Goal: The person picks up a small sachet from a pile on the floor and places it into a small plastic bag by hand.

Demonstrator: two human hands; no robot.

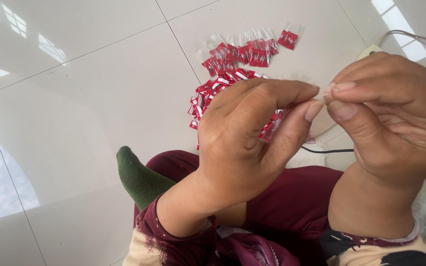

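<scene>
Between the tips of my two hands I pinch a tiny pale piece [324,99], so small and so covered by my nails that I cannot tell what it is, only that it looks whitish and thin. It sits in the air above my lap, over the near part of the floor, not resting on anything.

My left hand [245,135] comes up from the lower middle, back of the hand toward me, wrist bent, thumb and forefinger stretched long to the right and closed narrow on the piece; the other fingers curl loosely under. My right hand [395,118] comes in from the lower right, knuckles up, thumb below and forefinger above, nipped tight on the same piece so that the fingertips of both hands touch.

Beyond my left hand, toward the far middle of the white tiled floor [85,98], lies a heap of small red packets [232,69] with clear tops, some in a fanned row, one apart to the right. My green sock [139,177] pokes out beside my maroon trousers [292,197]. A black cable [326,149] runs along the floor under my right hand.
</scene>
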